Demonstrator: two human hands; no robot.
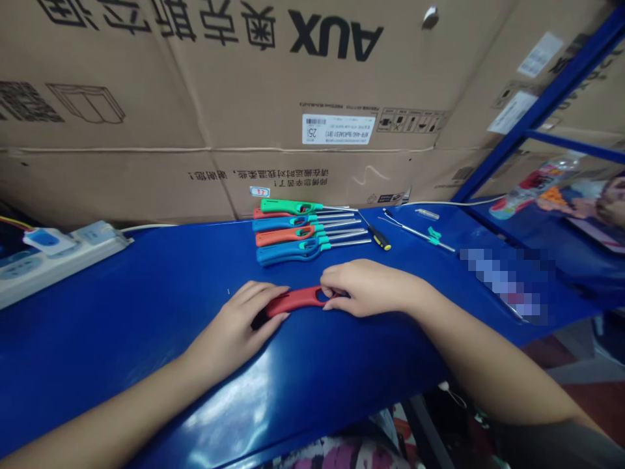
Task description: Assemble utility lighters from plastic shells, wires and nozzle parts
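Note:
A red lighter handle (299, 299) lies low over the blue table (161, 312), gripped at both ends. My left hand (249, 309) is closed around its left end, thumb below and fingers above. At the other end, around the loop-shaped trigger opening, my right hand (359, 286) is closed with curled fingers that hide the tip. Just beyond the hands lies a row of several long-nosed lighters, among them a green one (283, 206), an orange one (278, 236) and a blue one (278, 254), metal tubes pointing right.
A black-and-yellow screwdriver (381, 240) touches the row's right side. Farther right lie a metal rod with a teal piece (433, 236) and a small clear tube (428, 213). A power strip (97, 238) sits at left, a bottle (537, 184) at right. Cardboard (234, 111) walls the back.

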